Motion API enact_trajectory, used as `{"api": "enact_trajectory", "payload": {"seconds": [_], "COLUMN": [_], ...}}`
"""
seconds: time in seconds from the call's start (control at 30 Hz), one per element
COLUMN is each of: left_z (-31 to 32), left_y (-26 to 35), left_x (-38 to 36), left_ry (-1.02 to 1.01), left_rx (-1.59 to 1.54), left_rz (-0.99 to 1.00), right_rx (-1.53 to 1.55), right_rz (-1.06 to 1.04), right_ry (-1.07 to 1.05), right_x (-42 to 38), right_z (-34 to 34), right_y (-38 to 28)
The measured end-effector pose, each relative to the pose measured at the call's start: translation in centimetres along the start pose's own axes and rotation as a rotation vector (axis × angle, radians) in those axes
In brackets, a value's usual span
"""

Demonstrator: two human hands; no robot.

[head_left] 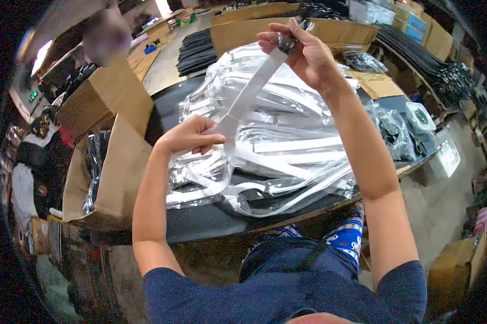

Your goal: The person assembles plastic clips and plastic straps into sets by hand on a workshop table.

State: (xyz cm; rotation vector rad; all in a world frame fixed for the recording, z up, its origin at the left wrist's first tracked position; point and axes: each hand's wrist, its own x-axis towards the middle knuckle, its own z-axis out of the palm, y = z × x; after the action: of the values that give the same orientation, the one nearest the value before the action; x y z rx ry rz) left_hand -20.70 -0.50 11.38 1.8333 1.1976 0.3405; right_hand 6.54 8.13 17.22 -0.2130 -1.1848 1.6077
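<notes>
A white strap in clear plastic [257, 81] stretches diagonally between my two hands. Raised at the upper middle, my right hand [302, 51] has its fingers closed round the strap's dark top end. My left hand [195, 135] pinches the strap lower down, with the thumb towards the right. Below that hand the strap bends and hangs over the pile. A wide heap of white straps in clear plastic [292, 146] covers much of the dark table [200, 224] beneath both hands.
An open cardboard box [122, 173] with dark plastic-wrapped items stands at the left. Bundles of black straps [195, 51] lie at the back, and more [432, 65] at the right. A white device [420, 117] sits at the table's right edge. Another person [107, 38] is at the upper left.
</notes>
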Motion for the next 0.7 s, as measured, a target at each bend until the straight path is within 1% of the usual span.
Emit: {"api": "enact_trajectory", "payload": {"seconds": [0.03, 0.07, 0.2, 0.23, 0.27, 0.3, 0.33, 0.37, 0.4, 0.43, 0.47, 0.5, 0.53, 0.57, 0.63, 0.67, 0.7], "left_z": [0.3, 0.5, -0.5, -1.2, -2.6, -4.0, -5.8, -6.9, -7.3, -8.5, -9.3, -10.1, -11.5, -12.5, -10.7, -10.3, -9.0], "left_y": [0.4, 1.0, 3.5, 4.4, 5.2, 5.5, 5.8, 7.4, 9.2, 10.4, 11.9, 13.1, 14.8, 16.7, 21.0, 22.3, 23.7], "left_x": [-0.2, -0.4, -1.0, -1.6, -2.0, -2.4, -2.6, -3.4, -4.3, -4.5, -4.6, -4.5, -4.5, -4.7, -4.3, -3.4, -2.6], "left_ry": [0.057, 0.112, 0.075, 0.11, 0.087, 0.045, 0.007, 0.034, 0.15, 0.176, 0.254, 0.322, 0.351, 0.377, 0.467, 0.367, 0.359], "left_rx": [0.009, 0.016, 0.074, 0.13, 0.184, 0.124, 0.168, 0.171, 0.201, 0.258, 0.331, 0.335, 0.337, 0.338, 0.085, -0.038, -0.03], "left_rz": [-0.034, -0.071, -0.042, -0.052, -0.049, 0.051, 0.156, 0.133, 0.167, 0.236, 0.3, 0.394, 0.337, 0.286, 0.29, 0.38, 0.399], "right_rx": [-0.003, 0.017, 0.034, -0.004, 0.038, 0.083, 0.103, 0.16, 0.146, 0.132, 0.138, 0.086, 0.03, 0.027, 0.066, -0.024, -0.118], "right_rz": [-0.035, -0.031, -0.031, -0.051, 0.03, 0.116, 0.05, 0.051, 0.066, 0.078, 0.075, 0.115, 0.149, 0.136, 0.175, 0.14, 0.105], "right_ry": [0.083, 0.084, 0.11, 0.046, 0.09, 0.134, 0.102, 0.044, 0.008, -0.033, -0.053, 0.02, 0.096, 0.083, -0.073, -0.178, -0.277], "right_x": [-0.5, -0.7, -0.9, -0.4, -1.0, -1.8, 0.3, 1.7, 2.2, 2.5, 2.1, 0.7, -0.7, -1.7, -3.5, -4.4, -5.5], "right_z": [-0.1, -0.3, -0.8, -1.4, -0.3, 0.9, -1.5, -3.1, -4.2, -4.6, -3.6, -2.2, -1.0, -0.5, -0.8, -0.6, 0.0], "right_y": [-0.4, -0.8, -3.0, -3.5, -5.1, -6.5, -6.2, -6.3, -6.7, -7.0, -7.1, -7.3, -7.5, -7.2, -6.2, -5.9, -5.8]}}
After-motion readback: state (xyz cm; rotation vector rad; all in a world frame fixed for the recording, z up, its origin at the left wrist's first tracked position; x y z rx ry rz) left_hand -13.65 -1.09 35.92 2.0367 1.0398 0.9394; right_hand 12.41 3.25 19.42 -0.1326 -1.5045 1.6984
